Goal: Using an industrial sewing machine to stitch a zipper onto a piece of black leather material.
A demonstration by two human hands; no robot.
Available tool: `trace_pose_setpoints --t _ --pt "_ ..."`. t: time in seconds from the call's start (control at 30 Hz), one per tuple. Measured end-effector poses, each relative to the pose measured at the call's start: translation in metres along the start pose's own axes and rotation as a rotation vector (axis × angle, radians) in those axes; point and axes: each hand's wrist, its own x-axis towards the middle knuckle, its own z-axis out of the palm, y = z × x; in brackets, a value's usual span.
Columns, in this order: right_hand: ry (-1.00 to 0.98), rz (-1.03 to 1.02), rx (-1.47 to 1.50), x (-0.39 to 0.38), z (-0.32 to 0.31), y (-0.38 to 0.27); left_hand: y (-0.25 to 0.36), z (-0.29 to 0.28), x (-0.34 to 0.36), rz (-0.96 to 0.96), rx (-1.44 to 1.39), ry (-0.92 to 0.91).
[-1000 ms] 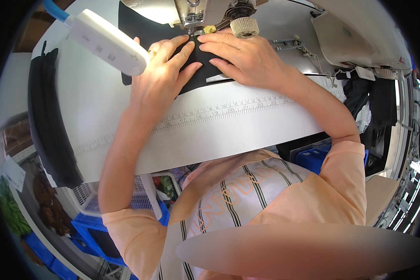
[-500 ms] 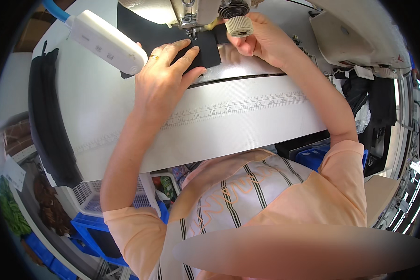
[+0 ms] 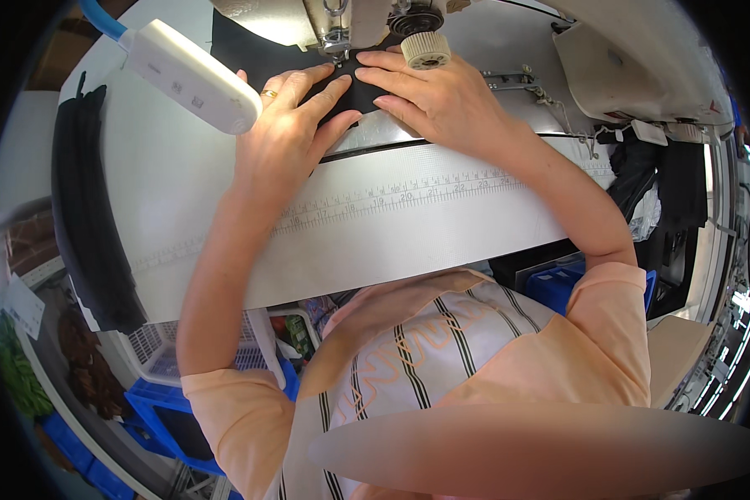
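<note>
Black fabric (image 3: pixel 250 62) lies under the needle area of a sewing machine (image 3: pixel 350 25). My left hand (image 3: pixel 287 117) presses flat on the fabric, left of the presser foot (image 3: pixel 338 58), its fingers spread and a ring on one of them. On the right side of the foot, my right hand (image 3: pixel 442 96) also lies on the fabric with fingers stretched toward the needle. The machine's pale knob (image 3: pixel 426 51) hangs in front of part of that hand. Between the two hands a strip of the fabric shows; the rest is partly covered by them.
A white lamp-like device (image 3: pixel 193 77) on a blue cable juts over the table's left. Folded black cloth (image 3: pixel 96 208) hangs over the left edge. A printed ruler (image 3: pixel 408 196) runs along the table front. Below stand a white basket (image 3: pixel 154 350) and blue crates (image 3: pixel 171 417).
My right hand has come down from beside the knob and now lies flat on the fabric. My left hand has shifted slightly, staying on the fabric.
</note>
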Motion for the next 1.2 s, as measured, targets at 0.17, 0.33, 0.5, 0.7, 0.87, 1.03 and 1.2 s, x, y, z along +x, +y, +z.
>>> trace_pose_setpoints --t 0.17,0.33,0.5,0.7,0.87,1.03,1.2 --pt "0.035 -0.015 0.014 0.0 0.001 0.001 0.0 0.0 0.001 -0.007 0.003 -0.016" --pt "0.041 -0.009 0.019 0.0 0.002 0.0 -0.001 -0.002 0.001 -0.017 0.007 -0.041" --pt "0.076 -0.015 0.051 -0.003 -0.002 0.009 0.0 0.001 0.005 -0.023 0.009 -0.025" --pt "-0.004 0.254 -0.231 -0.09 -0.062 0.05 0.007 0.008 -0.005 0.156 0.062 0.049" --pt "0.138 0.466 -0.285 -0.13 -0.085 0.043 0.062 0.031 0.045 0.213 0.083 -0.006" --pt "0.117 0.562 -0.304 -0.164 -0.103 0.029 0.054 0.026 0.042 0.102 -0.03 -0.142" --pt "0.119 0.623 -0.289 -0.178 -0.11 0.027 0.041 -0.013 -0.016 0.138 -0.167 -0.169"
